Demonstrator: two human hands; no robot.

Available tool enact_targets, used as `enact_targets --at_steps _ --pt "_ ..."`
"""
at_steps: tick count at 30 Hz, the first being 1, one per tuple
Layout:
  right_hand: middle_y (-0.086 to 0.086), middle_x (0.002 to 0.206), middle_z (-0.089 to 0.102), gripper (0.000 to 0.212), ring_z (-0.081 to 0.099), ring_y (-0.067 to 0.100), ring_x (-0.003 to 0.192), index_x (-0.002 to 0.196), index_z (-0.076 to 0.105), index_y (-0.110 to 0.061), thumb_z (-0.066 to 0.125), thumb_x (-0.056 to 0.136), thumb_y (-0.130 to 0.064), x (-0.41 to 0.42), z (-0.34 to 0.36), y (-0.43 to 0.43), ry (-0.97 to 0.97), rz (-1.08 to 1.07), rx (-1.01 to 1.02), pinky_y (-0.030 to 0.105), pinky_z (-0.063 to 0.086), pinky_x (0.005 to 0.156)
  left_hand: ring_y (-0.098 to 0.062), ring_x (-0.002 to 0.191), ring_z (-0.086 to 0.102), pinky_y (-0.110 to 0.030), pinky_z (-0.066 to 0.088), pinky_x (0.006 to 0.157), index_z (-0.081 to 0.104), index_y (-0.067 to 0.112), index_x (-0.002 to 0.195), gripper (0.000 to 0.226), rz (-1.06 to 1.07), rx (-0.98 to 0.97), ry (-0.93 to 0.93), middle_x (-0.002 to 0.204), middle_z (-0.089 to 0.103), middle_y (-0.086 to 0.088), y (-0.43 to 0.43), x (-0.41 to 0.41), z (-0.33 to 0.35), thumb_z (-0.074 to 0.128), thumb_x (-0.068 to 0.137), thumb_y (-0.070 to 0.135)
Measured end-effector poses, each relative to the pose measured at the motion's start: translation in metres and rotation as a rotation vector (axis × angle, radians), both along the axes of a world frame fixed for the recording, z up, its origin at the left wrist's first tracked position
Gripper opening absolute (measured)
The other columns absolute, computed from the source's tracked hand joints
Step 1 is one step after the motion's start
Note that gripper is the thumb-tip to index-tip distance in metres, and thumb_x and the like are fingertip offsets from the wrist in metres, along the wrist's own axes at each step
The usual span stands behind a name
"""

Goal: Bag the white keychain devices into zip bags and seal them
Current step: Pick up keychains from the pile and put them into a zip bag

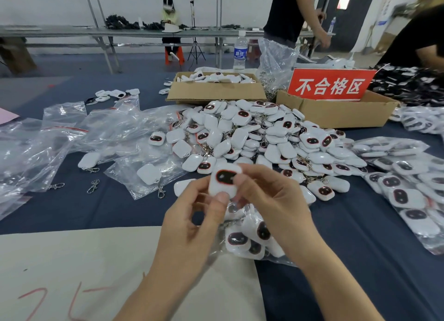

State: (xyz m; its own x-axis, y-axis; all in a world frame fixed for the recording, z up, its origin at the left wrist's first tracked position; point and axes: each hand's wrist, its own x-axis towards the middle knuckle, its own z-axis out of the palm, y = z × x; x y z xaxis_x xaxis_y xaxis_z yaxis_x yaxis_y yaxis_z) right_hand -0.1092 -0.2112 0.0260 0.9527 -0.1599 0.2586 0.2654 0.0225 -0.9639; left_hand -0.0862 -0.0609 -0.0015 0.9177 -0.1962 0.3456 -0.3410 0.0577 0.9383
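The left hand and right hand each pinch the edges of one white keychain device, held just above the part-filled zip bag at the near side, so it is best slid in flat, leaving the seal strip unobstructed.

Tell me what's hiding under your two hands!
A clear zip bag with several white devices inside lies there. The left hand and right hand, pinching one white keychain device, cover its top, so the seal is hidden.
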Motion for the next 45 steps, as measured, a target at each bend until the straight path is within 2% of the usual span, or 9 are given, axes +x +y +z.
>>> enact_targets --at_steps 7,11,15,18,23,31,37,41,45 --pt "0.001 0.078 0.073 0.016 0.068 0.012 0.067 0.098 0.078 -0.031 0.068 0.086 -0.035 0.002 -0.003 0.001 -0.007 0.003 -0.059 0.019 0.055 0.067 -0.004 0.072 0.065 -0.012 0.049 0.062 0.072 0.043 0.103 0.017 -0.023 0.019 -0.006 0.088 0.075 0.008 0.003 0.005 0.001 0.066 0.088 0.047" --pt "0.008 0.087 0.074 0.023 0.069 0.020 0.076 0.103 0.077 -0.026 0.056 0.100 -0.034 0.004 -0.005 -0.004 -0.020 0.018 -0.038 0.030 0.060 0.074 -0.005 0.079 0.068 -0.012 0.052 0.071 0.077 0.041 0.098 0.012 -0.046 -0.059 0.029 0.090 0.077 0.005 0.001 0.004 0.004 0.072 0.087 0.038" --pt "0.009 0.098 0.075 0.034 0.071 0.021 0.082 0.115 0.072 -0.019 0.047 0.102 -0.037 0.004 -0.004 -0.013 -0.050 -0.063 0.063 0.027 0.058 0.073 -0.001 0.069 0.062 -0.010 0.049 0.064 0.078 0.023 0.092 0.017 -0.008 -0.142 0.088 0.078 0.073 0.003 -0.002 0.004 0.004 0.068 0.081 0.030" --pt "0.005 0.090 0.075 0.029 0.069 0.018 0.073 0.108 0.076 -0.024 0.048 0.105 -0.034 0.007 -0.001 -0.025 -0.024 -0.247 0.207 0.025 0.056 0.066 0.001 0.066 0.061 -0.009 0.048 0.063 0.073 0.012 0.096 0.021 0.077 -0.181 0.104 0.074 0.071 0.005 0.000 0.010 0.002 0.063 0.087 0.029" --pt "0.002 0.078 0.071 0.028 0.063 0.014 0.062 0.094 0.080 -0.025 0.053 0.102 -0.028 0.009 0.002 -0.037 0.061 -0.455 0.490 0.025 0.054 0.056 -0.009 0.067 0.059 -0.025 0.050 0.075 0.065 0.028 0.081 0.023 0.254 -0.198 0.186 0.070 0.062 0.010 0.009 0.025 -0.006 0.055 0.099 0.039" --pt "0.001 0.074 0.068 0.031 0.060 0.013 0.060 0.088 0.079 -0.024 0.052 0.102 -0.026 0.010 0.002 -0.037 0.082 -0.498 0.524 0.024 0.053 0.054 -0.010 0.051 0.033 -0.031 0.041 0.059 0.039 0.017 0.073 0.039 0.259 -0.208 0.246 0.058 0.036 0.010 0.009 0.025 -0.004 0.046 0.105 0.038" --pt "0.000 0.078 0.072 0.028 0.062 0.013 0.060 0.094 0.079 -0.026 0.053 0.103 -0.027 0.010 -0.002 -0.030 0.048 -0.379 0.347 0.024 0.053 0.055 -0.010 0.048 0.026 -0.021 0.030 0.043 0.037 0.025 0.066 0.043 0.216 -0.099 0.198 0.053 0.032 0.009 0.008 0.018 -0.001 0.048 0.100 0.049" --pt "-0.003 0.101 0.072 0.027 0.069 0.015 0.075 0.116 0.069 -0.032 0.058 0.095 -0.045 0.004 -0.007 -0.016 -0.049 -0.095 -0.039 0.023 0.055 0.064 -0.004 0.048 0.031 -0.017 0.029 0.045 0.046 0.027 0.067 0.045 0.160 0.125 -0.058 0.053 0.037 0.006 0.005 0.006 -0.004 0.046 0.101 0.056" --pt "-0.010 0.089 0.072 0.021 0.064 0.005 0.068 0.111 0.071 -0.037 0.063 0.093 -0.046 0.002 -0.011 0.003 0.024 0.094 -0.235 0.017 0.051 0.062 -0.012 0.045 0.030 -0.024 0.026 0.044 0.042 0.036 0.071 0.033 0.101 0.396 -0.257 0.051 0.036 0.007 0.008 0.002 -0.010 0.034 0.098 0.054"
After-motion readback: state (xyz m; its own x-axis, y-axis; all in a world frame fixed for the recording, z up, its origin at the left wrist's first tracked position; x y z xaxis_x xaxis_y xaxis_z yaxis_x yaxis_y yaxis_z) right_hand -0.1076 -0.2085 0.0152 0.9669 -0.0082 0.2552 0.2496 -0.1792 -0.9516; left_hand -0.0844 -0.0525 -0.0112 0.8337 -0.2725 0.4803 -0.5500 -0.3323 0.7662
